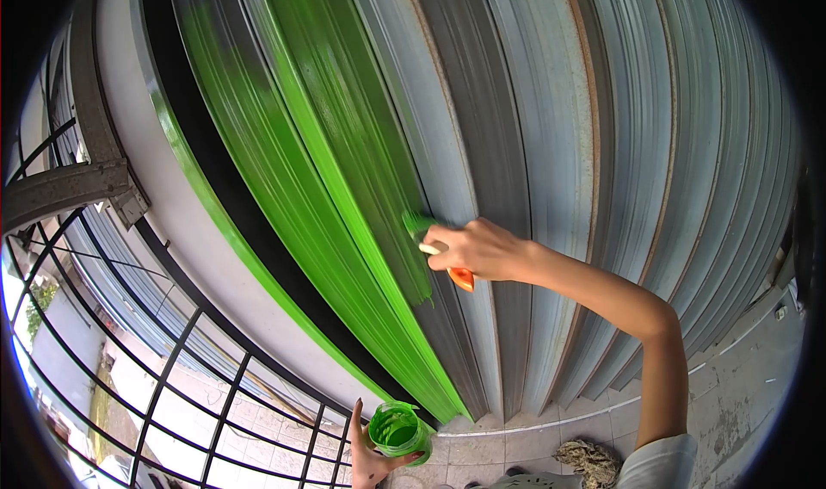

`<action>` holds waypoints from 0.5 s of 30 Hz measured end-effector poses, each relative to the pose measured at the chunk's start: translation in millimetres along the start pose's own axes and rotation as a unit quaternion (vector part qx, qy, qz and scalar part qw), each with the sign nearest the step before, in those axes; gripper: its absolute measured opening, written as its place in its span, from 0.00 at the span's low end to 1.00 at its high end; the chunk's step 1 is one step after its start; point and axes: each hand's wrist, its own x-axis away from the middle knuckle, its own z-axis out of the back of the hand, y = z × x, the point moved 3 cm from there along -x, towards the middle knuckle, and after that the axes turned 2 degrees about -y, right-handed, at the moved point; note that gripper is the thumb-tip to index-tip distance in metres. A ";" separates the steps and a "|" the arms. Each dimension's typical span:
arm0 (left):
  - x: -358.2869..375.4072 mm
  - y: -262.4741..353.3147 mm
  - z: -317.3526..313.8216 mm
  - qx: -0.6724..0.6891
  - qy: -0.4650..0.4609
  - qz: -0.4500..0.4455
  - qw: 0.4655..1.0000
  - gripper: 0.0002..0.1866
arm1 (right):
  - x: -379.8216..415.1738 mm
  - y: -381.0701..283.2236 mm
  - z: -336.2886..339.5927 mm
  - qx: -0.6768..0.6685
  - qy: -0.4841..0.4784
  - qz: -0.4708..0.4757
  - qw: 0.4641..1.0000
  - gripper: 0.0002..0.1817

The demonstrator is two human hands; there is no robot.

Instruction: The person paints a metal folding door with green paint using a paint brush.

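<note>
- Orange-handled paintbrush [462,278] is held inside the curled fingers of the right hand [482,248]; its green bristles [417,223] come out beyond the fingertips and touch the ribbed metal shutter [555,145].
- Jar of green paint [420,448], open on top, is held between thumb and fingers of the left hand [368,467].
</note>
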 end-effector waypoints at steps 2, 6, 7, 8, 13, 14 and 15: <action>0.3 1.7 0.3 0.001 0.001 0.004 1.000 0.72 | 0.2 -1.3 -2.1 -0.006 -0.063 0.023 0.998 0.05; -2.7 1.9 1.6 -0.026 -0.007 -0.001 1.000 0.72 | -45.7 27.6 43.7 -0.004 0.005 0.054 0.999 0.10; -3.1 0.8 2.7 -0.032 -0.007 -0.005 0.999 0.72 | -60.1 35.7 61.3 0.006 0.017 0.044 0.999 0.11; -4.9 -0.6 3.0 -0.038 -0.006 -0.010 0.999 0.72 | -73.1 44.1 78.5 0.017 0.054 0.058 0.997 0.12; -4.1 -3.3 -0.4 -0.034 -0.007 -0.011 0.999 0.71 | -91.4 65.3 124.4 0.031 0.205 0.046 0.977 0.09; -3.3 -2.6 -1.6 -0.025 -0.006 -0.011 1.000 0.71 | -87.9 64.7 121.3 0.039 0.224 0.043 0.973 0.08; -3.6 -2.0 -2.1 -0.016 -0.004 -0.011 1.000 0.71 | -85.3 64.9 117.9 0.046 0.243 0.041 0.968 0.07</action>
